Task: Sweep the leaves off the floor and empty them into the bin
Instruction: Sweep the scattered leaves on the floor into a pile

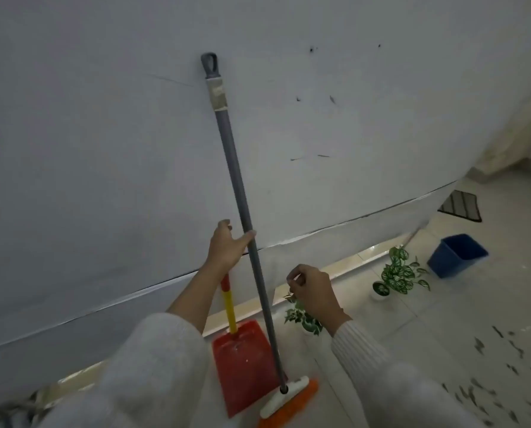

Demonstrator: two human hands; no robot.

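A broom with a long grey handle (236, 168) leans against the white wall, its white and orange head (289, 400) on the floor. Beside it to the left stands a red dustpan (242, 366) with a red and yellow handle. My left hand (227, 247) is at the middle of the broom handle, fingers spread, thumb touching the handle; it hides the top of the dustpan handle. My right hand (313, 291) hovers just right of the broom, fingers loosely curled, holding nothing. Several dark leaves (505, 381) lie scattered on the tiled floor at the lower right. A blue bin (457, 254) stands by the wall at the right.
Two small potted plants in white pots stand along the wall, one (400, 273) near the bin and one (304, 319) partly behind my right wrist. A striped mat (460, 206) lies farther back at the corner. The white wall (103, 149) fills the left and top.
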